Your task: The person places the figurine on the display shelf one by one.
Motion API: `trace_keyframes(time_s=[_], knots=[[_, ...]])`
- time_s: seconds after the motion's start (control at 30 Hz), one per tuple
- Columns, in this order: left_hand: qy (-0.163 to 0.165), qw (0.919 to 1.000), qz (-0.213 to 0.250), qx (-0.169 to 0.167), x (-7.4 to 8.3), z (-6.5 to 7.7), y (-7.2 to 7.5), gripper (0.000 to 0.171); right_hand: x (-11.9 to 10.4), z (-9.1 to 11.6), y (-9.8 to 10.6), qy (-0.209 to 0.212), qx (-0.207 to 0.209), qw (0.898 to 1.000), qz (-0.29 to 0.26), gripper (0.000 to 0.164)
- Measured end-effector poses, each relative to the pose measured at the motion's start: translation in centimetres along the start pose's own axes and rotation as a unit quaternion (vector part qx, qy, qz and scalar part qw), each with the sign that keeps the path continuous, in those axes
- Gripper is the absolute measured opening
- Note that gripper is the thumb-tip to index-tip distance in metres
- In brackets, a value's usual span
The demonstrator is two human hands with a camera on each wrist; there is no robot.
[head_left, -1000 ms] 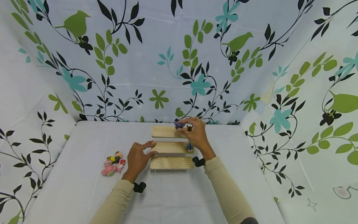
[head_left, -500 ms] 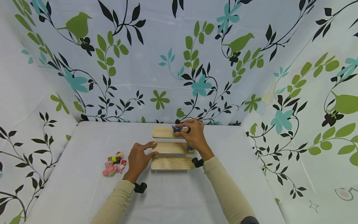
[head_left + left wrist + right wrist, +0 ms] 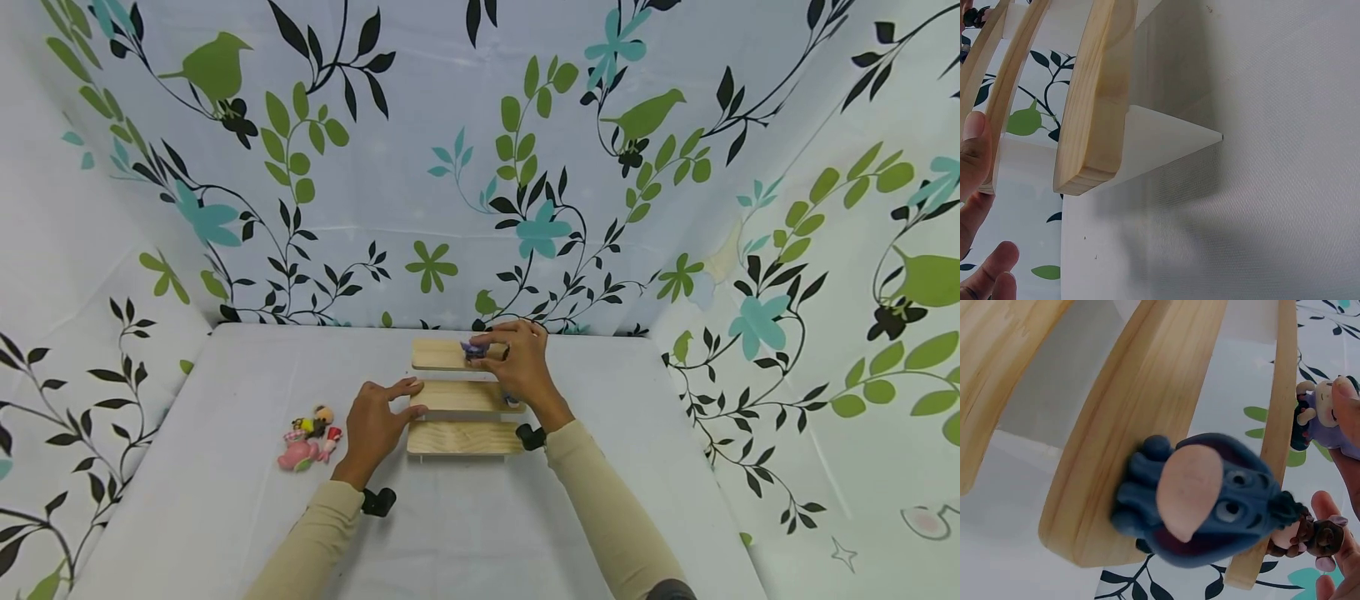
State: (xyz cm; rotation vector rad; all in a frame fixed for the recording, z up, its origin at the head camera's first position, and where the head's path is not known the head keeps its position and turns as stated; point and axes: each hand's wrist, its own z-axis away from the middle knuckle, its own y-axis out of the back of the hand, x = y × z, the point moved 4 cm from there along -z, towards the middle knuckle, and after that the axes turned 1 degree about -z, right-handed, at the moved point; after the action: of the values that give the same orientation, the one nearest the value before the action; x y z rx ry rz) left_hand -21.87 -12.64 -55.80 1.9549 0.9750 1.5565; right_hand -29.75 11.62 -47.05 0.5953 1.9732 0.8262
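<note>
At its left edge, the left hand [image 3: 375, 427] pinches the pale wooden middle board [image 3: 459, 396]; at the pale wooden top board [image 3: 435, 354], the right hand [image 3: 527, 365] pinches a purple-black figurine [image 3: 473, 351].

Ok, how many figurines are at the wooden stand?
3: a purple figurine in the right hand, a brown figurine on the top board, a blue donkey on the middle board. More may be hidden.
</note>
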Motion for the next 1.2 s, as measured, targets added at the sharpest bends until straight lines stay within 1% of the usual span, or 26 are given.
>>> trace_keyframes(time_s=[0.2, 0.33, 0.63, 0.87, 1.03, 1.2], knots=[[-0.003, 1.0000, -0.003, 0.003, -0.1, 0.1, -0.1, 0.050, 0.5, 0.2, -0.1, -0.005, -0.006, 1.000, 0.017, 0.036], [-0.007, 0.9999, -0.004, 0.006, 0.0, 0.1, 0.1, 0.051, 0.6, 0.4, 0.0, -0.008, 0.000, 1.000, 0.024, 0.038], [-0.002, 1.0000, -0.001, 0.000, 0.0, 0.1, 0.1, 0.051, 0.5, 0.5, 0.0, -0.009, 0.011, 0.999, 0.033, 0.031], [0.009, 0.9999, -0.004, -0.006, 0.0, 0.1, -0.1, 0.052, 0.3, 0.5, -0.1, -0.014, 0.012, 0.999, 0.028, 0.032], [0.014, 0.9998, -0.004, -0.011, 0.0, 0.1, -0.2, 0.053, 0.4, 1.0, 0.7, -0.017, 0.021, 1.000, 0.009, 0.041], [0.005, 1.0000, -0.003, -0.005, 0.0, 0.0, 0.0, 0.051, 0.5, 1.9, 2.4, -0.012, 0.053, 0.998, -0.022, 0.044]])
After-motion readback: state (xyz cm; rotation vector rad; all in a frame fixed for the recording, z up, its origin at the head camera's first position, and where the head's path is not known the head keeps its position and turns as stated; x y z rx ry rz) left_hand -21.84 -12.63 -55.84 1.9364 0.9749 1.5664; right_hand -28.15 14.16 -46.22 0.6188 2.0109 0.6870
